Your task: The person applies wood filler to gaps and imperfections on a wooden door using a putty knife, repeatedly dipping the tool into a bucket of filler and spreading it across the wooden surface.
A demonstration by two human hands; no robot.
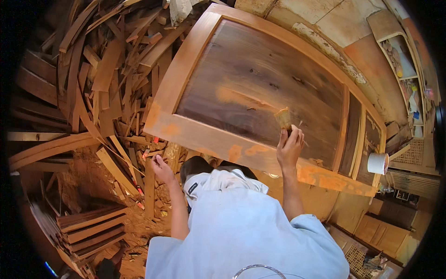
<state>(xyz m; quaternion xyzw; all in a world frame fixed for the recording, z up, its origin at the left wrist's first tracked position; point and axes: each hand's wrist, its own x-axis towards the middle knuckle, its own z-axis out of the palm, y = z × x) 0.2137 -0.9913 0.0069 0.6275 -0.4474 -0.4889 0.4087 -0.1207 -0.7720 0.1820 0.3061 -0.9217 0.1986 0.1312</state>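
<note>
My right hand [291, 142] is closed round a paintbrush [282, 118], its pale bristles pointing away from me over the dark panel of a wooden door [183, 60]. Whether the bristle tips touch the wood I cannot tell. Orange-brown patches mark the door's frame, and a lighter streak crosses the panel. My left hand [163, 168] hangs beside the door's near left corner, fingers loosely bent, with nothing visible in it. A white cup-like container [377, 163] stands at the door's right end; its contents are hidden.
A large heap of wood offcuts [111, 69] lies left of the door. Stacked boards [93, 228] stand at lower left on the reddish, debris-strewn floor [144, 228]. A shelf unit [402, 60] with small items is at far right. Pale slabs [320, 18] lie beyond the door.
</note>
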